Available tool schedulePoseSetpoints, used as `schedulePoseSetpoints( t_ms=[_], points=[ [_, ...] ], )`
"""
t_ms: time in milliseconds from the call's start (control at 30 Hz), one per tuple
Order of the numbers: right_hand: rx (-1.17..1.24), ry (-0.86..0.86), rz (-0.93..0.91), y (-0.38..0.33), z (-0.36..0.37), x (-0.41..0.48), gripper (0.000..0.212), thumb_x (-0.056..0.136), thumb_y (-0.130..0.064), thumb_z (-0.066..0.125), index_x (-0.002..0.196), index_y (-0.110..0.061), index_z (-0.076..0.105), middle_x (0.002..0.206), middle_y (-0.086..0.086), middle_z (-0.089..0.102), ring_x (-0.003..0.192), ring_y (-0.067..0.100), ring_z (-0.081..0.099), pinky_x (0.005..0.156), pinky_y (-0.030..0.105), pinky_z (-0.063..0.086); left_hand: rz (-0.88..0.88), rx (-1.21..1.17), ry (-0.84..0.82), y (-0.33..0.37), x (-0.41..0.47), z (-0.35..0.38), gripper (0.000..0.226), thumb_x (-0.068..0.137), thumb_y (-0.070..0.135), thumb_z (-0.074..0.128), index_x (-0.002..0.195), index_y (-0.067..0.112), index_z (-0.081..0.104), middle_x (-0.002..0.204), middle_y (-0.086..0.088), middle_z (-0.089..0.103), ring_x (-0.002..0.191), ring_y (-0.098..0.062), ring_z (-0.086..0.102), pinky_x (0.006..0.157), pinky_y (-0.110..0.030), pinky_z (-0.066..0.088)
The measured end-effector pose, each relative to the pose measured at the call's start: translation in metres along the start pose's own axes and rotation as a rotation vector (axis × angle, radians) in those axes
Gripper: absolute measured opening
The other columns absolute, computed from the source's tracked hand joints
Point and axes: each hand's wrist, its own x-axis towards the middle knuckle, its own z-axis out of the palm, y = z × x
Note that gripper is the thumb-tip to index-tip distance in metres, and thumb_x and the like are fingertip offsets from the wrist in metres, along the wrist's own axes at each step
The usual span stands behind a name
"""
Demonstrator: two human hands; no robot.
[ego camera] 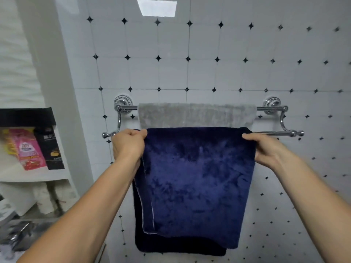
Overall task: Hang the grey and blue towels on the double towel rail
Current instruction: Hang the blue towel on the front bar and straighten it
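**While both hands grip the blue towel [199, 177], the grey towel [197, 114] hangs behind it**

Where the double towel rail [273, 133] is fixed to the white tiled wall [209, 54], each of its two chrome bars carries a towel. The grey towel is draped over the rear, upper bar, close to the wall, and covers most of the bar between the two round mounts. Only its top band shows, because the blue towel hangs in front of it.

The blue towel lies folded over the front, lower bar. Its front layer hangs down flat, and a darker back layer reaches lower behind it. Along the left side a pale edge of the fold shows.

The left hand [128, 143] has its fingers curled and pinches the towel's upper left corner, right at the front bar and just inside the bar's left end knob. The right hand [266, 149] holds the upper right corner, with the thumb lying on the front of the cloth and the fingers tucked behind its edge. Both forearms reach up from the lower edge of the view.

To the left, a white shelf [34, 175] carries a pink packet [31, 150] and a black box [51, 149] standing side by side, touching. Their print is too blurred to read.
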Motion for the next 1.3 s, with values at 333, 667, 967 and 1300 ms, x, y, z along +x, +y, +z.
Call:
schedulePoseSetpoints(
  t_ms=[333,667,967,1300],
  points=[
    [-0.026,-0.114,0.087,0.003,-0.016,-0.004,0.029,0.071,-0.026,0.069,0.098,-0.016,0.07,0.081,0.007,0.072,0.066,0.02,0.063,0.061,0.031,0.051,0.032,0.014,-0.159,0.011,0.024,-0.026,0.02,0.088,0.02,0.068,0.076,0.005,0.064,0.077,-0.012,0.063,0.069,-0.022,0.054,0.075,-0.036,0.053],
    [-0.094,-0.215,0.015,-0.01,-0.005,0.001,0.006,0.079,-0.006,0.058,0.077,-0.011,0.058,0.05,-0.001,0.056,0.039,0.01,0.046,0.043,0.021,0.04,0.039,-0.028,-0.111,0.018,0.033,-0.042,0.026,0.09,0.014,0.066,0.067,0.009,0.055,0.07,-0.012,0.06,0.057,-0.023,0.053,0.062,-0.031,0.051],
    [-0.084,-0.231,0.156,0.009,-0.017,0.014,0.017,0.086,-0.036,0.059,0.076,-0.023,0.053,0.055,-0.007,0.038,0.044,0.009,0.027,0.042,0.021,0.012,0.09,0.143,-0.232,0.001,0.03,-0.045,0.021,0.089,0.016,0.068,0.085,-0.004,0.063,0.079,-0.016,0.065,0.073,-0.027,0.059,0.066,-0.027,0.042],
    [-0.004,0.071,-0.009,-0.012,-0.023,0.016,0.019,0.093,-0.011,0.051,0.074,-0.015,0.053,0.04,-0.011,0.02,0.03,0.003,0.018,0.034,0.015,0.006,0.088,0.132,-0.125,0.003,0.042,-0.046,0.024,0.09,0.017,0.065,0.07,0.006,0.057,0.073,-0.012,0.062,0.069,-0.025,0.056,0.067,-0.029,0.041]
  ],
)
